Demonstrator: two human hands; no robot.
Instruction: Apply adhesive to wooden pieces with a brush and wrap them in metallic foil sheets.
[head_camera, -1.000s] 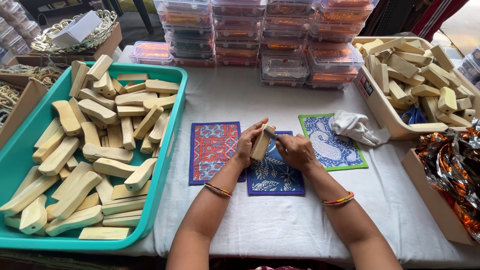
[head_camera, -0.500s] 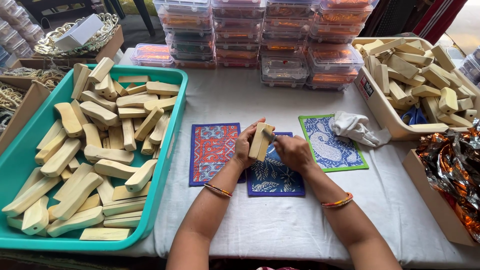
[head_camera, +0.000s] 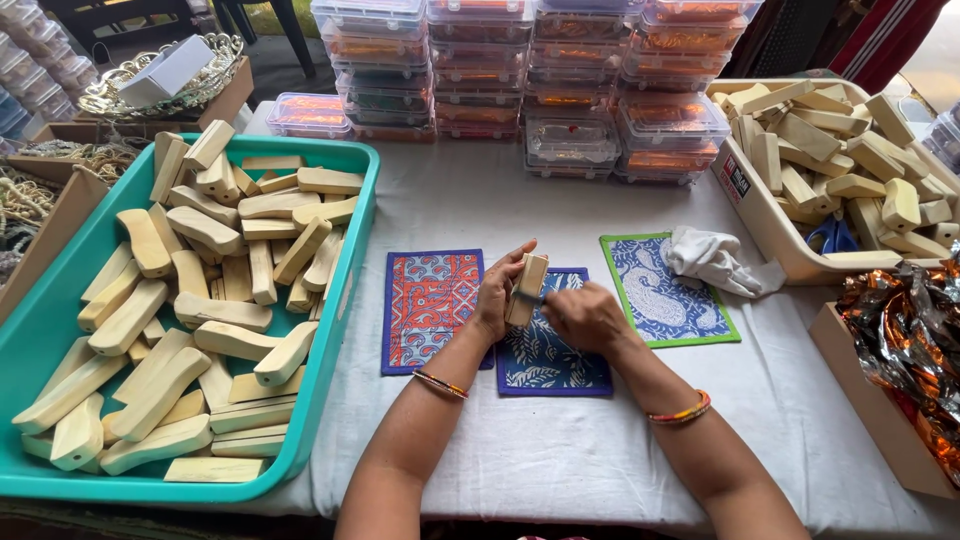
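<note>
My left hand (head_camera: 494, 296) grips a pale, smooth-sanded wooden block (head_camera: 527, 288) upright above the table, fingers curled around its far side and thumb near its base. My right hand (head_camera: 583, 316) is closed loosely beside it, fingertips pressed to the block's lower edge; whether it pinches anything else I cannot tell. Both forearms angle in from the bottom edge, a striped bangle (head_camera: 440, 383) on the left wrist and a red-and-yellow one (head_camera: 680, 411) on the right.

Under my hands lies a dark blue quilted mat (head_camera: 545, 355) printed with white leaves, between a red-and-blue patterned mat (head_camera: 432, 310) and a green-bordered blue paisley mat (head_camera: 662, 297), all flat, rectangular cloth. A crumpled white cloth (head_camera: 712, 259) rests on the paisley mat's right edge. The table (head_camera: 560, 450) wears a plain white cover.

At left, a teal plastic tray (head_camera: 345, 290) is heaped with rounded, unfinished wooden pieces (head_camera: 200, 300). At right, a cream tub (head_camera: 770, 225) holds squarer wooden blocks (head_camera: 830, 150), with blue scissor handles (head_camera: 832, 236) showing among them. Behind, clear lidded plastic boxes (head_camera: 560, 80) stand in stacks, orange and red contents showing through. Crinkled metallic foil (head_camera: 905, 340) fills a cardboard box at far right.
</note>
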